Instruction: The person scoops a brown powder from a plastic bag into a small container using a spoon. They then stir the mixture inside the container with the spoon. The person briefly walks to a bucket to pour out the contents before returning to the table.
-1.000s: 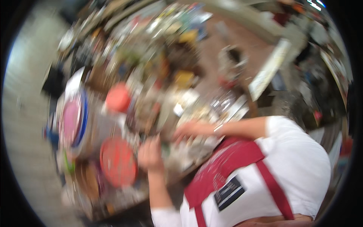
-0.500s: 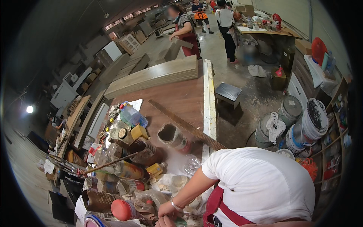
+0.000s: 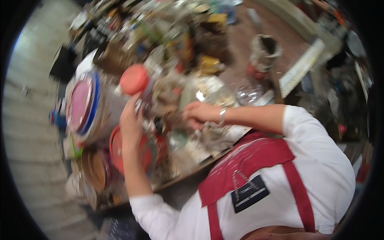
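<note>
My left hand reaches over the cluttered table beside a jar with a red lid. Its fingers are smeared by motion, and whether they grip the small silvery thing at their tips is unclear. Farther right, my right hand, with a silver bracelet at the wrist, hovers by crumpled brownish plastic with its fingers curled in. What those fingers hold, if anything, cannot be made out. Beneath my left forearm lies a red round lid, partly covered by it. A greenish clear plastic piece rests between the arms.
A large tub with a pink lid and blue rim stands at the left, with a brown-lidded round container nearer me. Behind are several dirty bottles, a yellow container, a cut-open bottle and a clear plastic bottle base.
The view has swung down and left onto the cluttered table. My hands, close together before, are now apart, with the left one over by the red-lidded jar.
</note>
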{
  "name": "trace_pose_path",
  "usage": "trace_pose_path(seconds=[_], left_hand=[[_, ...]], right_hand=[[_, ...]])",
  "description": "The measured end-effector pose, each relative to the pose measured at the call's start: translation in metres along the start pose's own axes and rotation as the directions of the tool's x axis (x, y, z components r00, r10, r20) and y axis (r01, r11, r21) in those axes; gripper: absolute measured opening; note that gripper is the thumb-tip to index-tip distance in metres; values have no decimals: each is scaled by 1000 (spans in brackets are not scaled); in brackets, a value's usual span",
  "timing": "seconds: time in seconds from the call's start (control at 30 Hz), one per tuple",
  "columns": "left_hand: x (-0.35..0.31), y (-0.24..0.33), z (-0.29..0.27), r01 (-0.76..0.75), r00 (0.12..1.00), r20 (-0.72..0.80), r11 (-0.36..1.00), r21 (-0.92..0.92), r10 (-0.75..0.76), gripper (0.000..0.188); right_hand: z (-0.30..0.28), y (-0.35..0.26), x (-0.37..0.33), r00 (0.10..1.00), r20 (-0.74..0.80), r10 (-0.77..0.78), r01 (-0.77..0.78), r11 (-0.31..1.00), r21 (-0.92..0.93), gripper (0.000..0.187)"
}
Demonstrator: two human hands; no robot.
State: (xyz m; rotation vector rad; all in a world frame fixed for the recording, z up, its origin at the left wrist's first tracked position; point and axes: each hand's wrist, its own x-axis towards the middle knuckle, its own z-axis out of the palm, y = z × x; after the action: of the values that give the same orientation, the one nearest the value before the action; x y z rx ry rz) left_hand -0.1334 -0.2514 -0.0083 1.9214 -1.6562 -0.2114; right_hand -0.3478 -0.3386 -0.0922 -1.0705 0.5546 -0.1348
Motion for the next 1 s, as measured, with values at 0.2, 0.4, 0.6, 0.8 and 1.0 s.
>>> trace_pose_path(seconds=[0.2,0.4,0.6,0.8,1.0], left_hand=[[13,-25,20,125,958,282,966,-224,-59,40],[17,-18,36,210,947,305,915,-343,-103,40],[23,-16,39,130,930,368,927,-353,10,46],[3,5,53,51,922,383,967,-250,50,74],[-2,24,79,1,988,154,984,-177,27,83]], right_hand=[[-4,-11,-12,1000,-4,-23,23,992,-125,20],[-18,-23,-17,996,-36,-85,72,957,-282,19],[-33,-37,-31,971,-153,-186,51,780,-624,22],[-30,-42,-27,902,-84,-423,55,306,-950,24],[-29,-46,-26,915,-9,-404,-6,8,-1000,18]])
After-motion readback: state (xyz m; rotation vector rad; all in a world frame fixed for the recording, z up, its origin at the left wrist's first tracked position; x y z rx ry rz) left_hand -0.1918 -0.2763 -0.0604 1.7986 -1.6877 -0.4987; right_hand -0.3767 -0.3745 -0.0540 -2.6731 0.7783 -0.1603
